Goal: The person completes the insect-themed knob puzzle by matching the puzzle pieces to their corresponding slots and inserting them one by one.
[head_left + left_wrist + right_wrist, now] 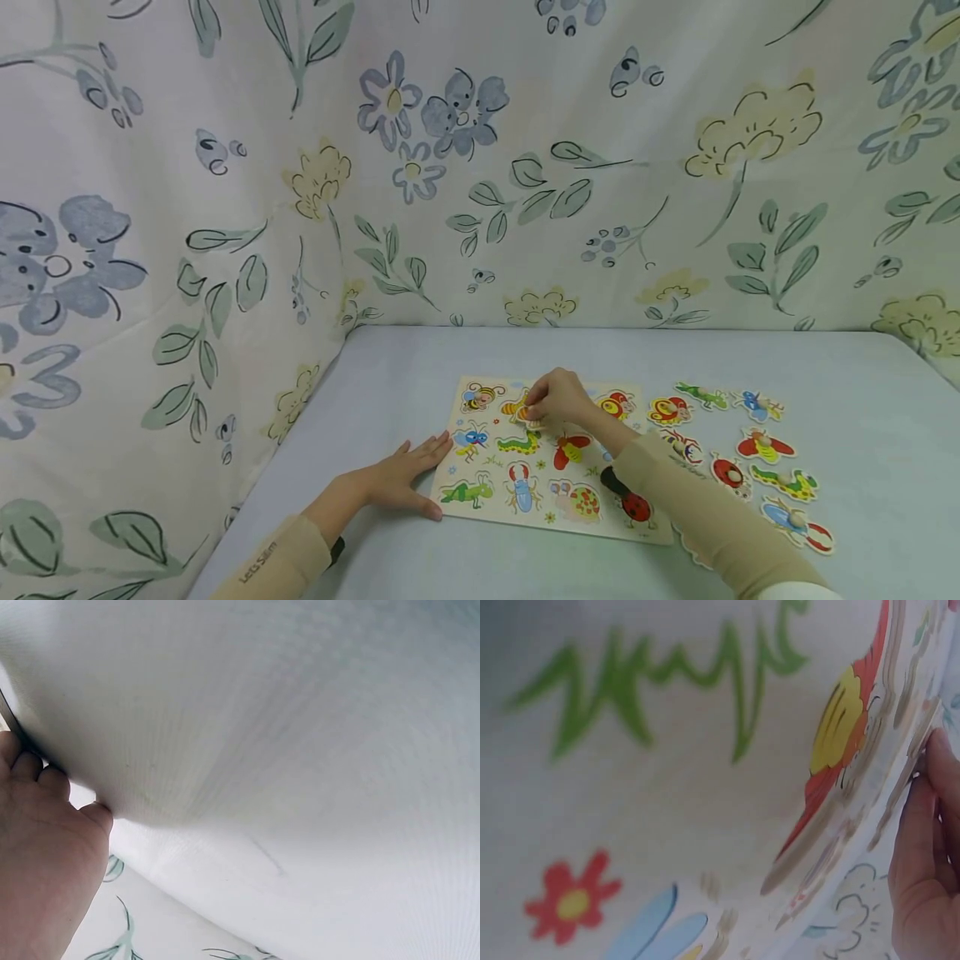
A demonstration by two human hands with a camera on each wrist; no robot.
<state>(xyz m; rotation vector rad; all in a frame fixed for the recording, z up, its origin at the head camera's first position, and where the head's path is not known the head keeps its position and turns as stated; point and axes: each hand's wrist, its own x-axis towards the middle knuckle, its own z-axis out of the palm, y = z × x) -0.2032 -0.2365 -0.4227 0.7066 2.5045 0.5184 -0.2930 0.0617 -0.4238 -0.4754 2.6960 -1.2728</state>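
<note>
A light wooden puzzle board (pixel 517 518) printed with colourful insects lies on the table. My left hand (pixel 401 479) rests at its left edge, fingers stretched onto the rim and thumb near the lower corner. In the left wrist view this hand (pixel 45 862) shows only its palm side and fingertips. Over the board's upper middle, my right hand (pixel 558 400) pinches a puzzle piece (pixel 532 414), orange-yellow and mostly hidden by the fingers. It is tilted just above the orange insect picture (pixel 512 408). The right wrist view shows this hand (pixel 922 885) beyond a red-winged insect picture (pixel 836 724).
Loose insect pieces lie right of the board, among them a green grasshopper (pixel 702 396), a ladybug (pixel 729 473), a caterpillar (pixel 784 482) and a blue beetle (pixel 795 523). My right forearm (pixel 697 508) covers part of the board and some pieces. A floral curtain (pixel 525 275) hangs behind the table.
</note>
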